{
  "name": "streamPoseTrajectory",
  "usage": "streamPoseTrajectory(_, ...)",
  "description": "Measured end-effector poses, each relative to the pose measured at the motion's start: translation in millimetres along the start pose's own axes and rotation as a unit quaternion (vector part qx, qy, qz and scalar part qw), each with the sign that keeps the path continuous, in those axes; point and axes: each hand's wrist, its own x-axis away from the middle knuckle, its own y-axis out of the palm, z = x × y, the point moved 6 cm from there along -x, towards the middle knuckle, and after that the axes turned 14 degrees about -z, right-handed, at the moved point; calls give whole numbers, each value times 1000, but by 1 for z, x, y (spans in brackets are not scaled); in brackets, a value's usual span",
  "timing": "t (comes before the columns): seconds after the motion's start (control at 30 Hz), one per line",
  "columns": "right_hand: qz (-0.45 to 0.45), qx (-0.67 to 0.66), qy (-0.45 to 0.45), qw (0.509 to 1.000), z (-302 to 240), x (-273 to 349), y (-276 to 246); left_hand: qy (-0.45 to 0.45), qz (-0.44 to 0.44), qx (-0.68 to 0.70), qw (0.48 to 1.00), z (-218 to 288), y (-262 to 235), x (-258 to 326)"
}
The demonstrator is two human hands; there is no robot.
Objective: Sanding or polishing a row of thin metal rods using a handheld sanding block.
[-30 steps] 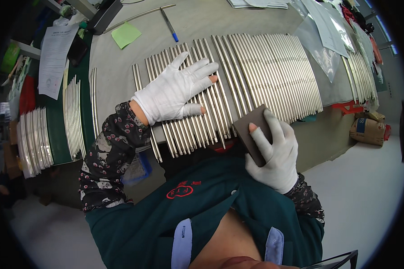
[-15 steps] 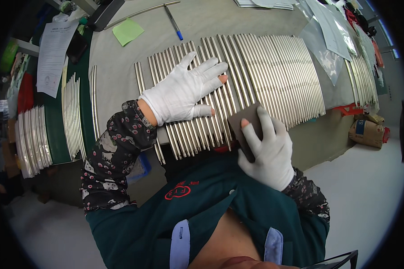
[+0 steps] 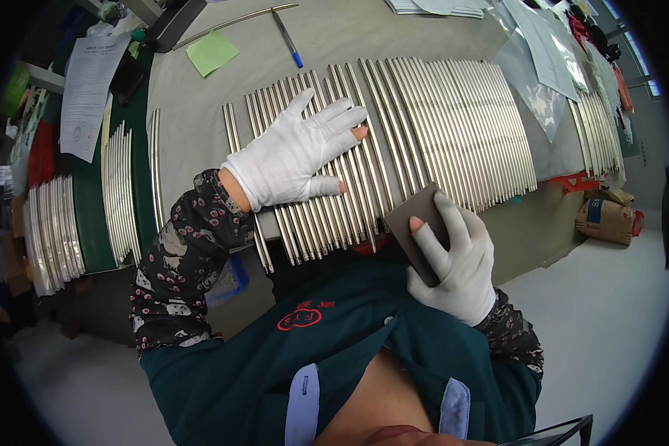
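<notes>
A row of shiny metal rods (image 3: 468, 123) lies side by side across the worktable, their near ends reaching over its front edge. My left hand (image 3: 293, 157), in a white glove with bare thumb and index fingertips, rests flat on the left part of the row with its fingers spread. A grey-brown rectangular block (image 3: 418, 223) is gripped in my right hand (image 3: 459, 271), gloved the same way. That hand is at the rods' near ends, right of the middle. A few rods between my hands are spaced apart, while those farther right lie close together.
A pen (image 3: 288, 41), a green paper note (image 3: 212, 52) and a thin rod (image 3: 234, 22) lie at the back. Bundled rods (image 3: 56, 230) stick out at the left. Clear plastic bags (image 3: 543, 93) lie at right; a brown sack (image 3: 606, 221) stands below.
My right hand has drawn the block slightly right and toward me, off the rods' near ends. My left hand has slid a little left and nearer, and a few middle rods have shifted.
</notes>
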Motion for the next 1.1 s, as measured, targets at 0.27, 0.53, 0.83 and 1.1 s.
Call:
streamPoseTrajectory(0.27,-23,47,42,998,-1,-56,10,3,9,11,1000,2,-3,4)
streamPoseTrajectory(0.53,-55,25,-34,998,-5,-20,5,-11,4,0,1000,1,-2,8)
streamPoseTrajectory(0.83,32,-50,12,998,21,-2,-8,-14,-20,-9,1000,-3,2,4)
streamPoseTrajectory(1.1,123,11,129,984,52,31,-19,-1,-11,-34,999,2,0,-20)
